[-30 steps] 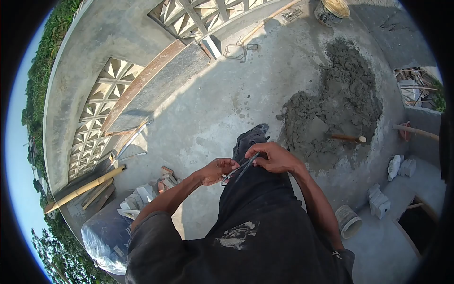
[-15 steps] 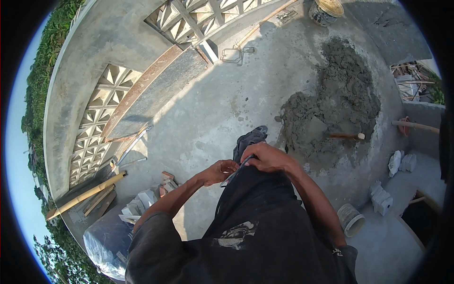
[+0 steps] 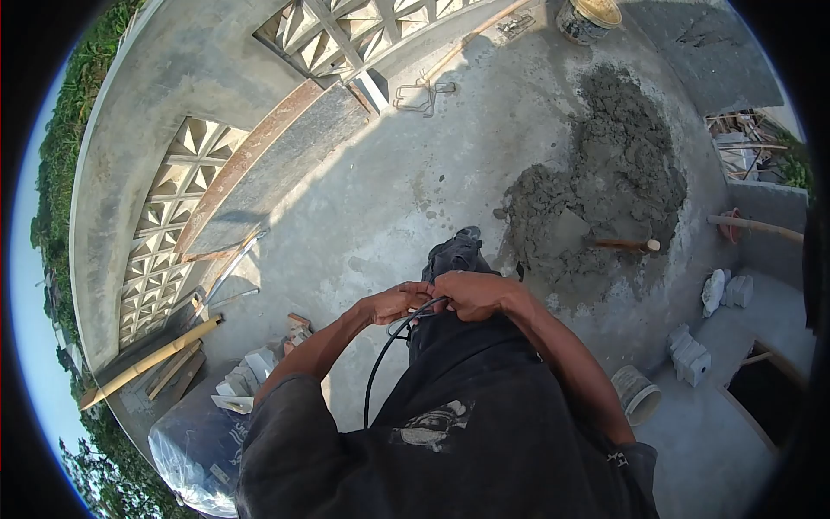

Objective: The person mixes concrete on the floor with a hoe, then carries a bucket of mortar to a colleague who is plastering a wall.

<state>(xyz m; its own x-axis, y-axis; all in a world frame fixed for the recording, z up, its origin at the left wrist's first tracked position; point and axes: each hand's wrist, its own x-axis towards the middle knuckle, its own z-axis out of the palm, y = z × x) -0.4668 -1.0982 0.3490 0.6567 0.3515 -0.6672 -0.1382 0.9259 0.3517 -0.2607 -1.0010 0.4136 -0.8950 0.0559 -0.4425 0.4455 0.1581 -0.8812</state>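
Observation:
A thin black cable (image 3: 375, 370) runs in a loop from my hands down to the dark shirt. Fingers curled, my right hand (image 3: 472, 295) pinches the cable over my dark trousers (image 3: 467, 346). My left hand (image 3: 399, 303) meets it from the left, its bent fingers closed at the same stretch of cable. Both hands touch or nearly touch; the fingertips are partly hidden, and the cable's end cannot be made out.
Wet mortar (image 3: 596, 173) spreads on the concrete floor with a wooden-handled tool (image 3: 627, 246) in it. A bucket (image 3: 637, 395) lies tipped at right, near a dark floor opening (image 3: 769, 394). Bamboo (image 3: 156, 362) and planks lie left. Another bucket (image 3: 588, 19) stands far back.
My hands have come closer together, and the left has moved slightly up. The black cable now bows out in a wide loop to the left. The view has shifted slightly.

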